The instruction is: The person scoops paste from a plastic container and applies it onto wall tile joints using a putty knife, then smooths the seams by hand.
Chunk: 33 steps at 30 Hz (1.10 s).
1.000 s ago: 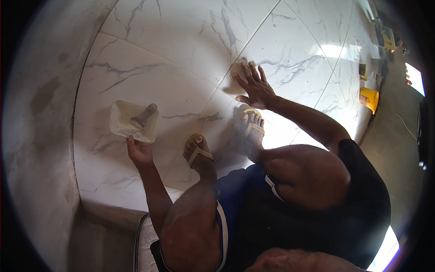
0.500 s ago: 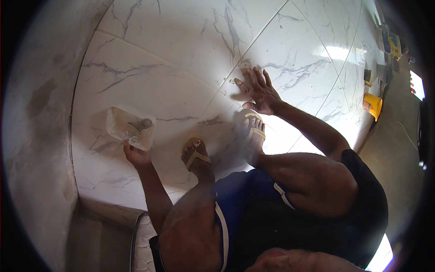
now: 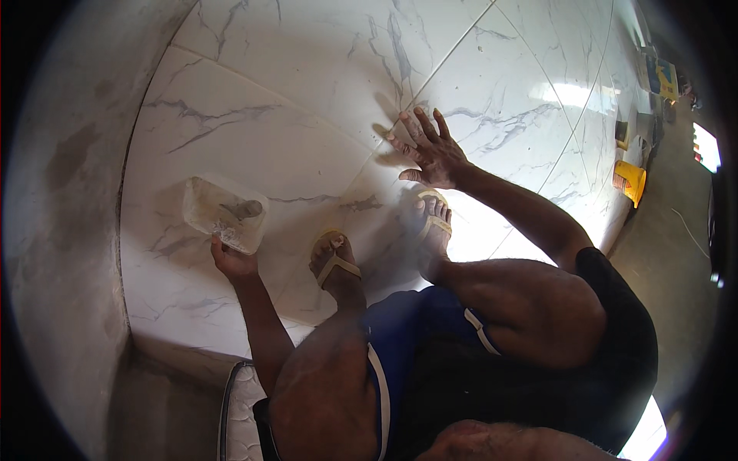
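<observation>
My left hand (image 3: pixel 235 260) grips the near rim of a whitish, translucent plastic tub (image 3: pixel 201 201), its fingers partly hidden by the rim. In the tub lie some white residue and a small grey lump that I cannot make out. My right hand (image 3: pixel 432 156) is spread, fingers apart and holding nothing, just above the marbled white floor tiles (image 3: pixel 300 146). Its shadow falls beside the fingertips, close to the grout line (image 3: pixel 450 54) between the tiles.
My feet in yellowish flip-flops (image 3: pixel 337 265) rest on the tiles between my hands. A bare grey wall (image 3: pixel 69 207) borders the left side. A quilted mattress edge (image 3: pixel 244 407) shows at lower left. To the right stand a yellow packet (image 3: pixel 630 181) and other packages (image 3: pixel 663 78).
My right hand has moved slightly up and left, lifting off the tiles near the grout joint. My left hand and the tub have barely shifted.
</observation>
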Motion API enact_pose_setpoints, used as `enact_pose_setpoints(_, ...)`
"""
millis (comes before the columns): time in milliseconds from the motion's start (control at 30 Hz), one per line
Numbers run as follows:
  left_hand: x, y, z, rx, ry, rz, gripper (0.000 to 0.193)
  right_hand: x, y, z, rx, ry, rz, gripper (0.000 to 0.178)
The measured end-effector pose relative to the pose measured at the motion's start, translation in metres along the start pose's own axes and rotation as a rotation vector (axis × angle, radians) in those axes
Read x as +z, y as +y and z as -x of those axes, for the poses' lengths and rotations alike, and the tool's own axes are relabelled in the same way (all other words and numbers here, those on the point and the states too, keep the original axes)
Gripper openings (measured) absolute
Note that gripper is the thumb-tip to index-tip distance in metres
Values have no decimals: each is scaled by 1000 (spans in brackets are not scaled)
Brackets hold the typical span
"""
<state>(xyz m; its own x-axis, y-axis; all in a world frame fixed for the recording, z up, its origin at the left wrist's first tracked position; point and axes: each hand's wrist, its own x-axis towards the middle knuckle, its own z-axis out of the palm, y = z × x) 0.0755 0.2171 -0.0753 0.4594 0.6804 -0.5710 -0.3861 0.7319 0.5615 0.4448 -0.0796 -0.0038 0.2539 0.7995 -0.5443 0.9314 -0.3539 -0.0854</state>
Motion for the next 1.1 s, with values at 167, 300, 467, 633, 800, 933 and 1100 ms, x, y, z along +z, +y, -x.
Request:
enact_pose_setpoints(167,2,0,-1,-21,91,-9,68,-1,1,-5,19,-65,43,84)
enact_pose_setpoints(300,-1,0,-1,-25,52,7,67,2,7,2,13,5,81,84)
enact_pose_setpoints(467,-1,-1,1,-7,105,-68,67,-15,1,5,96,-107,107,81)
enact_pose_setpoints(633,-1,2,0,-52,116,-51,67,9,5,-7,-15,164,-16,87)
enact_pose_setpoints(800,-7,3,0,-46,68,-31,66,-3,13,0,-25,66,106,88)
enact_pose_setpoints(933,1,2,0,-73,113,-16,66,-6,8,-3,-49,143,22,87)
enact_pose_setpoints(1100,-7,2,1,-65,126,-5,65,7,10,-4,-119,157,83,85)
